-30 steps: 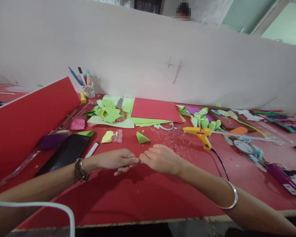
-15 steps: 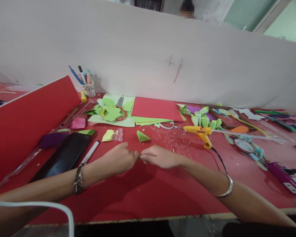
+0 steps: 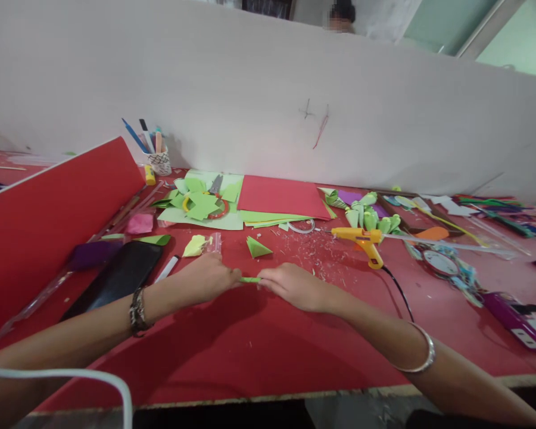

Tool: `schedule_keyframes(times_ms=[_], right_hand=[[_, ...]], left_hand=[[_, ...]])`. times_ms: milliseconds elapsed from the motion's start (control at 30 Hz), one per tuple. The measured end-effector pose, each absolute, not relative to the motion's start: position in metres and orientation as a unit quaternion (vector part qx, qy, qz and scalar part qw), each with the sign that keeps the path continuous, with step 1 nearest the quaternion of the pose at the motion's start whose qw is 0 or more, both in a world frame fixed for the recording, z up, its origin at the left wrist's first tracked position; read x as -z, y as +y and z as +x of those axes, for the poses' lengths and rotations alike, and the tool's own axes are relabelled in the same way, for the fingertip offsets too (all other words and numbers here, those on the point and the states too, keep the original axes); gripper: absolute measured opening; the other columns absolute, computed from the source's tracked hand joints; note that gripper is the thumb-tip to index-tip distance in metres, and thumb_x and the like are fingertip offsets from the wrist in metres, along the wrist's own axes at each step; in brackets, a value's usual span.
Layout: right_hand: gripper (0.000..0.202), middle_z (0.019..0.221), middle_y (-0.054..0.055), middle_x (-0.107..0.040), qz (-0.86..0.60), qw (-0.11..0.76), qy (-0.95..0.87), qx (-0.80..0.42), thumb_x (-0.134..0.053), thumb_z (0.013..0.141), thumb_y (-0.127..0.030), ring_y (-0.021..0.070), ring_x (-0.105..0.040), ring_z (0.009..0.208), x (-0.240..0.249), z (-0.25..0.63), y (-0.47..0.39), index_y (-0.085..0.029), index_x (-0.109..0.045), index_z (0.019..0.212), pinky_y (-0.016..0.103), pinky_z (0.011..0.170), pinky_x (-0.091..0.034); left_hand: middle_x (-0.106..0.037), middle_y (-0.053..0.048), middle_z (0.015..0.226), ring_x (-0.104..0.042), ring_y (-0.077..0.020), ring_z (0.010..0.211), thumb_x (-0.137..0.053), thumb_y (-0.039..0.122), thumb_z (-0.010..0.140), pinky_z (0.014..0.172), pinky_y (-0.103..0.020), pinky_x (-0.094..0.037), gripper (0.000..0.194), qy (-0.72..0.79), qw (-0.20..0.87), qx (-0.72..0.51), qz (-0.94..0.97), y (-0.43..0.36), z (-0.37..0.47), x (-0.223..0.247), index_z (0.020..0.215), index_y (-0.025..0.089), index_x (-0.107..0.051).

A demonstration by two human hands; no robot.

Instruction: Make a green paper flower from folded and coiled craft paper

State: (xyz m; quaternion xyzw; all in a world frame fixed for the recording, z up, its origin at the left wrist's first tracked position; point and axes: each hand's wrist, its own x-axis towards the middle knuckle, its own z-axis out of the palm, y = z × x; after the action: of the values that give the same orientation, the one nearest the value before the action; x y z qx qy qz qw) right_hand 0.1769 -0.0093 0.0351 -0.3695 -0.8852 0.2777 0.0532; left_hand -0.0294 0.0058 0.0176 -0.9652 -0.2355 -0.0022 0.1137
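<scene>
A narrow green paper strip (image 3: 250,279) stretches level between my two hands, above the red tabletop (image 3: 245,345). My left hand (image 3: 212,277) pinches its left end, and my right hand (image 3: 292,286) pinches the right end. Both sets of fingers are closed, so the strip's ends are hidden. Just beyond the hands lies a folded green paper triangle (image 3: 258,247). Behind my left hand are a crumpled yellow piece (image 3: 194,245) and a small clear plastic bag (image 3: 215,243). A white marker (image 3: 166,269) lies close to my left wrist.
A yellow glue gun (image 3: 361,238) with a black cord lies to the right, near glue scraps. Scissors (image 3: 215,186) rest among green paper cutouts beside red sheets (image 3: 279,196). On the left are a black phone (image 3: 120,274), a leaning red board (image 3: 49,232) and a pen cup (image 3: 159,161).
My hands have moved apart, the left one shifting left. More of the green paper strip shows between them.
</scene>
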Motion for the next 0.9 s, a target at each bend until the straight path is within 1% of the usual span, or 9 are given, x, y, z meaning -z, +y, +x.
schedule_keyframes(times_ms=[67, 133, 200, 300, 433, 600, 767, 833, 900], right_hand=[[0.03, 0.073, 0.004, -0.059, -0.383, 0.045, -0.883, -0.266, -0.032, 0.088, -0.029, 0.0121, -0.047, 0.063, -0.037, 0.182, -0.01, -0.015, -0.058, 0.083, 0.023, 0.058, -0.03], [0.029, 0.077, 0.005, -0.059, -0.396, 0.053, -0.865, -0.303, -0.032, 0.088, -0.03, 0.0119, -0.049, 0.065, -0.038, 0.189, -0.008, -0.014, -0.057, 0.088, 0.023, 0.058, -0.031], [0.029, 0.074, 0.003, -0.059, -0.398, 0.049, -0.844, -0.355, -0.032, 0.087, -0.03, 0.0105, -0.049, 0.062, -0.04, 0.199, -0.005, -0.014, -0.057, 0.089, 0.021, 0.057, -0.032], [0.031, 0.068, 0.001, -0.056, -0.383, 0.026, -0.84, -0.383, -0.03, 0.087, -0.028, 0.0097, -0.049, 0.059, -0.044, 0.213, 0.0, -0.015, -0.057, 0.079, 0.021, 0.058, -0.033], [0.031, 0.061, -0.001, -0.05, -0.391, 0.037, -0.858, -0.332, -0.03, 0.086, -0.028, 0.0103, -0.046, 0.059, -0.049, 0.226, 0.003, -0.016, -0.052, 0.068, 0.022, 0.059, -0.031], [0.031, 0.061, -0.001, -0.048, -0.398, 0.025, -0.836, -0.376, -0.029, 0.086, -0.028, 0.0098, -0.045, 0.058, -0.048, 0.238, 0.004, -0.016, -0.049, 0.066, 0.022, 0.058, -0.032], [0.03, 0.06, -0.002, -0.048, -0.418, 0.011, -0.821, -0.388, -0.03, 0.086, -0.03, 0.0097, -0.044, 0.056, -0.047, 0.259, 0.006, -0.016, -0.048, 0.066, 0.022, 0.055, -0.032], [0.03, 0.06, -0.002, -0.046, -0.436, 0.02, -0.818, -0.376, -0.032, 0.085, -0.031, 0.0099, -0.043, 0.056, -0.047, 0.268, 0.007, -0.016, -0.048, 0.064, 0.022, 0.055, -0.031], [0.03, 0.059, -0.002, -0.043, -0.471, 0.056, -0.799, -0.37, -0.031, 0.086, -0.033, 0.0096, -0.04, 0.055, -0.047, 0.275, 0.007, -0.017, -0.048, 0.066, 0.022, 0.053, -0.03]], left_hand=[[-0.057, -0.002, 0.048, -0.051, -0.0135, 0.04, -0.045, 0.013, 0.081, 0.047, -0.026, -0.03, 0.016, -0.245, 0.108, -0.015, -0.963, 0.007, -0.032, -0.02, 0.068, 0.015, -0.054], [-0.057, -0.001, 0.048, -0.052, -0.0136, 0.042, -0.045, 0.016, 0.082, 0.049, -0.026, -0.032, 0.016, -0.252, 0.114, -0.028, -0.961, 0.01, -0.035, -0.021, 0.069, 0.015, -0.055], [-0.058, -0.001, 0.049, -0.053, -0.014, 0.044, -0.044, 0.018, 0.083, 0.051, -0.026, -0.033, 0.016, -0.253, 0.119, -0.031, -0.96, 0.013, -0.04, -0.021, 0.071, 0.016, -0.055], [-0.058, 0.0, 0.05, -0.053, -0.0137, 0.046, -0.044, 0.019, 0.083, 0.052, -0.026, -0.032, 0.015, -0.248, 0.114, -0.024, -0.962, 0.018, -0.046, -0.02, 0.072, 0.017, -0.054], [-0.057, 0.0, 0.051, -0.05, -0.012, 0.045, -0.039, 0.021, 0.086, 0.05, -0.025, -0.03, 0.022, -0.247, 0.111, -0.012, -0.963, 0.021, -0.046, -0.024, 0.069, 0.018, -0.053], [-0.054, 0.0, 0.048, -0.048, -0.0115, 0.043, -0.037, 0.023, 0.087, 0.05, -0.025, -0.031, 0.025, -0.264, 0.133, -0.03, -0.955, 0.022, -0.045, -0.03, 0.072, 0.016, -0.055], [-0.056, -0.003, 0.051, -0.051, -0.013, 0.047, -0.037, 0.022, 0.087, 0.052, -0.026, -0.034, 0.026, -0.273, 0.137, -0.025, -0.952, 0.031, -0.054, -0.021, 0.069, 0.015, -0.055], [-0.056, -0.004, 0.052, -0.052, -0.0137, 0.048, -0.036, 0.024, 0.087, 0.051, -0.026, -0.035, 0.028, -0.292, 0.14, -0.025, -0.946, 0.034, -0.059, -0.018, 0.071, 0.014, -0.056], [-0.055, -0.004, 0.052, -0.051, -0.0135, 0.047, -0.034, 0.028, 0.088, 0.048, -0.025, -0.033, 0.032, -0.324, 0.121, -0.02, -0.938, 0.035, -0.062, -0.017, 0.072, 0.014, -0.057]])
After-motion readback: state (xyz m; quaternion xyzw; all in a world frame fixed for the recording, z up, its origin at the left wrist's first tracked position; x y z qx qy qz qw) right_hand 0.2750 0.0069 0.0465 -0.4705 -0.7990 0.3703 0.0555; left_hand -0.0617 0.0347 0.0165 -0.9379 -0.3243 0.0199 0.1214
